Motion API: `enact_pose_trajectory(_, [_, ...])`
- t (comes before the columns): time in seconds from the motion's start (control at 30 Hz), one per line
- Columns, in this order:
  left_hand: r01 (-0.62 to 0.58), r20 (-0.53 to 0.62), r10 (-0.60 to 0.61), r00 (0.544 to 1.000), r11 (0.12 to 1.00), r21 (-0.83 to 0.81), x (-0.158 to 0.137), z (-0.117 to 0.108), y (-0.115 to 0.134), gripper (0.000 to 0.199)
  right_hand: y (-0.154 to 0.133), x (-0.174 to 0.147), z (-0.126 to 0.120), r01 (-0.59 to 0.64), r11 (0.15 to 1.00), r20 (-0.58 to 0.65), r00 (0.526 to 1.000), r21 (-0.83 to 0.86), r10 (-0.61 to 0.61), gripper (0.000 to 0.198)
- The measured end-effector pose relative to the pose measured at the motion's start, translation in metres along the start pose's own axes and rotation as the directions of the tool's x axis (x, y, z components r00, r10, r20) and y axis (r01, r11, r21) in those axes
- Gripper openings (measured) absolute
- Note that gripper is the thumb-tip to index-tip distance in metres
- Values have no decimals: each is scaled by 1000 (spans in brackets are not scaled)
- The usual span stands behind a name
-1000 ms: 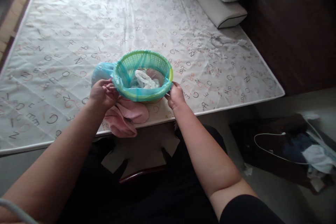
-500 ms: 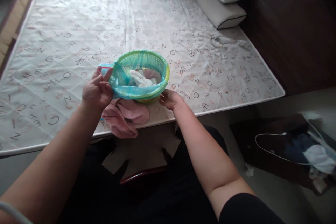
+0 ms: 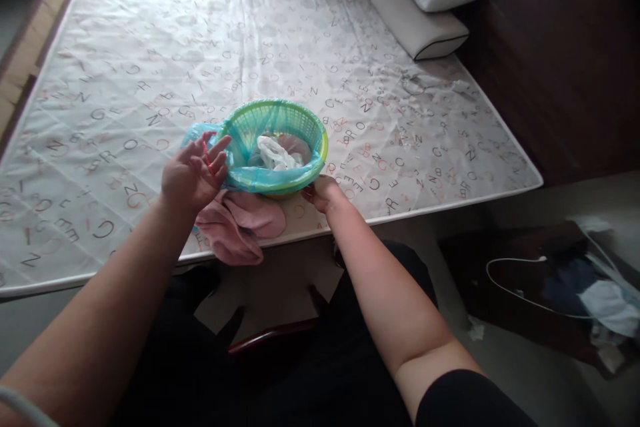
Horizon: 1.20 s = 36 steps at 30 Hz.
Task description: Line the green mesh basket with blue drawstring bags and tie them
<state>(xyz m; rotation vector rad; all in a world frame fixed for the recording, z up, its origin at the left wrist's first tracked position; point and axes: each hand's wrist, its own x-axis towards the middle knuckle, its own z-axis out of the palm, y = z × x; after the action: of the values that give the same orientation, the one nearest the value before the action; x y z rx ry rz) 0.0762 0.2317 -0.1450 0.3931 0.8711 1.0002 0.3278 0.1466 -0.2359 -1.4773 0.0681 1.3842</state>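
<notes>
A yellow-green plastic basket (image 3: 327, 145) tilts toward me near the mattress's front edge, lined with a thin blue plastic bag (image 3: 275, 180). Crumpled white plastic (image 3: 275, 155) lies inside it. At the left rim, my left hand (image 3: 193, 170) has a red drawstring (image 3: 207, 155) hooked across its spread fingers, beside a loose blue fold of the bag. My right hand (image 3: 323, 192) curls under the basket's right front side and grips it; its fingertips are partly hidden. A pink cloth item (image 3: 235, 227) lies below the basket and hangs over the mattress edge.
The basket is over a white mattress (image 3: 200, 33) printed with letters. Two pillows (image 3: 420, 20) are stacked at its far right. At lower right, a white cable (image 3: 493, 280) and cloths (image 3: 607, 307) lie on a dark surface. A dark red chair edge (image 3: 270, 333) shows between my legs.
The basket and bag have shifted slightly right. My left hand has turned and moved a little right, the red drawstring now running down across its fingers. My right hand stays under the basket.
</notes>
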Motion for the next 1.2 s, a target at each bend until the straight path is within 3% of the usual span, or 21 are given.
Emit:
enact_pose_trajectory(0.1, [-34, -3, 34, 999, 992, -119, 1, -4, 2, 39, -14, 3, -3, 76, 994, -23, 997, 75, -75, 16])
enact_pose_trajectory(0.23, [-100, 7, 104, 995, 974, -203, -3, -2, 3, 38, -40, -1, -11, 111, 965, 105, 985, 238, -139, 13])
enact_pose_trajectory(0.37, [-165, 27, 168, 985, 982, -88, -9, 5, -2, 29, -58, -16, -14, 169, 935, 210, 948, 313, -241, 19])
enact_pose_trajectory(0.5, [-55, 96, 40, 995, 986, 158, -11, 10, -11, 22, -63, -31, -10, 248, 940, 269, 913, 234, -308, 21])
enact_pose_trajectory(0.6, [-5, 187, -55, 981, 951, 309, -9, 9, -20, 49, -62, -36, -6, 366, 927, 281, 883, 87, -375, 34])
enact_pose_trajectory(0.77, [-70, 274, -38, 961, 925, 374, -8, 9, -39, 93, -59, -38, 1, 456, 889, 165, 875, 37, -455, 47])
enact_pose_trajectory(0.87, [-90, 314, -42, 949, 915, 394, -13, 9, -53, 115, -60, -40, 1, 391, 918, 226, 891, 62, -395, 44])
enact_pose_trajectory(0.97, [-119, 381, -59, 923, 896, 429, -17, 4, -66, 129, -67, -45, -3, 244, 965, 324, 909, 93, -261, 38])
enact_pose_trajectory(1.1, [-245, 470, -10, 883, 843, 479, -20, -4, -77, 133, -78, -51, -11, 52, 980, 322, 940, 194, -113, 22])
enact_pose_trajectory(1.2, [-294, 496, 10, 868, 815, 499, -23, -4, -79, 133, -83, -56, -13, -22, 952, 322, 943, 307, -82, 15])
